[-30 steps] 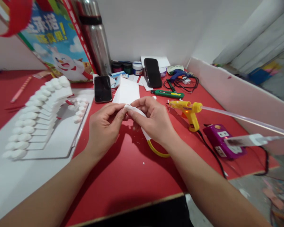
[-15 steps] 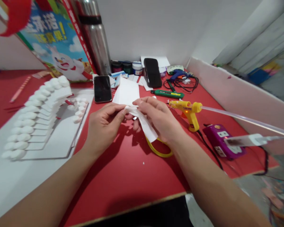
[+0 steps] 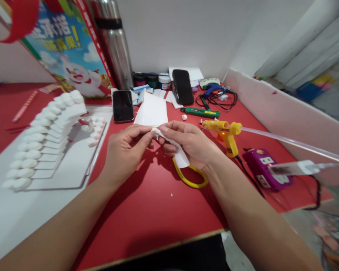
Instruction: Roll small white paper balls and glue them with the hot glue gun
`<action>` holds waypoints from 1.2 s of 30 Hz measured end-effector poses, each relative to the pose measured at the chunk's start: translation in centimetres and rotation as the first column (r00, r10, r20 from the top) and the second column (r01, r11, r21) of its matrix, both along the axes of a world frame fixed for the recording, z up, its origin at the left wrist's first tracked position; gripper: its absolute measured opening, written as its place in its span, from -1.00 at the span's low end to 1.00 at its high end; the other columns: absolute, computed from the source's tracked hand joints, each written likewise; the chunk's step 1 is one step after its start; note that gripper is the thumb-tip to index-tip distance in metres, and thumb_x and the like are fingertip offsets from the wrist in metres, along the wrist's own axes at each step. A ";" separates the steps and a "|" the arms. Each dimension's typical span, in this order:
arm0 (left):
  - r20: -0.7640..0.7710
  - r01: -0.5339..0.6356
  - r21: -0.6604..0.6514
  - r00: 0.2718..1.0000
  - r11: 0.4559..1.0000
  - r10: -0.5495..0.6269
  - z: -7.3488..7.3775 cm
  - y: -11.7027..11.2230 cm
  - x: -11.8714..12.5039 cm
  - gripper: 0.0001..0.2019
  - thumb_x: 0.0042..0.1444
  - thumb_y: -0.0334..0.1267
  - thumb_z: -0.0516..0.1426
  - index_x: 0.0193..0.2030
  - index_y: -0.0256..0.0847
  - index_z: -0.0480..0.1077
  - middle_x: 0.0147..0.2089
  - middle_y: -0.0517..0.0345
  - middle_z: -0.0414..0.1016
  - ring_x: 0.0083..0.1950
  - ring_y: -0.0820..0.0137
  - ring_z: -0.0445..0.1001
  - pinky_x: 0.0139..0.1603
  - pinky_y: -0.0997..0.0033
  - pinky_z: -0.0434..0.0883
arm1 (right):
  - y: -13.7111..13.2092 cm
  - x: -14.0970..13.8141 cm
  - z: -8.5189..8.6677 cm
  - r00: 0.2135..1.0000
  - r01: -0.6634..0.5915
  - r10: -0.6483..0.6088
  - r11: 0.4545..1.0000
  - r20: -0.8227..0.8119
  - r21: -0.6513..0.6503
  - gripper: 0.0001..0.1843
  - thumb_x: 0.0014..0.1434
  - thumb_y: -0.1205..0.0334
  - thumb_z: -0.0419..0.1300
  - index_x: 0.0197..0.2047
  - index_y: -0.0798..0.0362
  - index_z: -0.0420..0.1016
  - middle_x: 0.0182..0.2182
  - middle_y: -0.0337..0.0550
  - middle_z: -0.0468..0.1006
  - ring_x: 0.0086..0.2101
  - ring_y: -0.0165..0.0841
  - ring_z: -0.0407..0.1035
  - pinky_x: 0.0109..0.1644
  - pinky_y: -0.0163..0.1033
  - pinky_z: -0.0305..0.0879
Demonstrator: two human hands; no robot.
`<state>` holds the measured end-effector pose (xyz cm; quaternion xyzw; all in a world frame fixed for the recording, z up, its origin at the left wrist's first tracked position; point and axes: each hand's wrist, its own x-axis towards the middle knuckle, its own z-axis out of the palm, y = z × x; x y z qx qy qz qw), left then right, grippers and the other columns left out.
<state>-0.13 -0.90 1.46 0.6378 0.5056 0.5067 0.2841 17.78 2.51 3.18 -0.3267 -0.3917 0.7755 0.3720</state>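
Observation:
Over the red table (image 3: 147, 210), my left hand (image 3: 125, 150) and my right hand (image 3: 192, 145) both pinch a strip of white paper (image 3: 175, 148). The fingertips meet at the strip's upper end, and the rest of it curls down under my right palm. A yellow loop, apparently a scissors handle (image 3: 190, 178), lies on the table just below my right hand. Its blades are hidden. A white paper sheet (image 3: 151, 109) lies just beyond my fingers.
A yellow glue gun (image 3: 226, 133) with a clear stick stands to the right, beside a purple power strip (image 3: 267, 167). A white paper model with rounded pieces (image 3: 45, 135) fills the left. Behind are two phones (image 3: 122, 105), a steel flask (image 3: 114, 45), paint jars and a green cutter (image 3: 200, 111).
My right hand has slid toward me and lowered, curling the white strip under its palm. More of the yellow loop shows now. My left hand keeps its pinch in place.

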 end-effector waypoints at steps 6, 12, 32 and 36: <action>0.022 -0.026 -0.042 0.999 0.999 0.027 0.4 -0.1 0.1 -0.86 0.27 -0.24 0.26 -0.13 -0.20 0.65 -0.26 0.17 0.66 -0.31 0.45 0.58 -0.24 0.49 0.50 | 0.0 0.1 -0.1 0.981 0.018 -0.058 0.977 0.186 0.211 -0.51 0.00 0.01 0.54 -0.21 0.11 0.44 -0.49 -0.31 0.52 -0.57 -0.55 0.25 -0.51 -0.38 0.15; 0.009 -0.043 -0.025 0.999 0.999 0.044 0.4 -0.3 0.3 -0.86 0.27 -0.26 0.26 -0.12 -0.21 0.65 -0.27 0.16 0.66 -0.34 0.45 0.57 -0.25 0.47 0.51 | -0.2 -0.4 -0.1 0.905 0.084 -0.230 0.921 0.358 0.380 -0.57 0.02 -0.04 0.50 -0.35 0.09 0.44 -0.57 -0.30 0.49 -0.60 -0.53 0.23 -0.54 -0.35 0.08; -0.142 -0.099 0.255 0.980 0.962 0.139 0.2 -0.9 0.4 -0.84 0.31 -0.27 0.23 -0.07 -0.05 0.66 -0.05 0.13 0.70 -0.03 0.30 0.62 0.07 0.28 0.53 | -1.9 -1.6 -0.8 0.847 0.193 -0.471 0.704 0.246 0.683 -0.76 0.28 0.04 0.33 -0.29 0.02 0.48 -0.41 -0.19 0.59 -0.39 -0.35 0.48 -0.30 -0.22 0.39; 0.113 -0.032 0.011 0.993 0.999 0.031 0.6 -0.2 -0.1 -0.92 0.19 -0.21 0.34 -0.20 -0.08 0.68 -0.20 0.16 0.71 -0.20 0.31 0.64 -0.07 0.28 0.61 | -1.7 -1.2 -0.5 0.891 0.147 -0.385 0.744 0.238 0.652 -0.69 0.24 -0.03 0.36 -0.30 0.03 0.47 -0.45 -0.19 0.56 -0.44 -0.37 0.44 -0.41 -0.25 0.32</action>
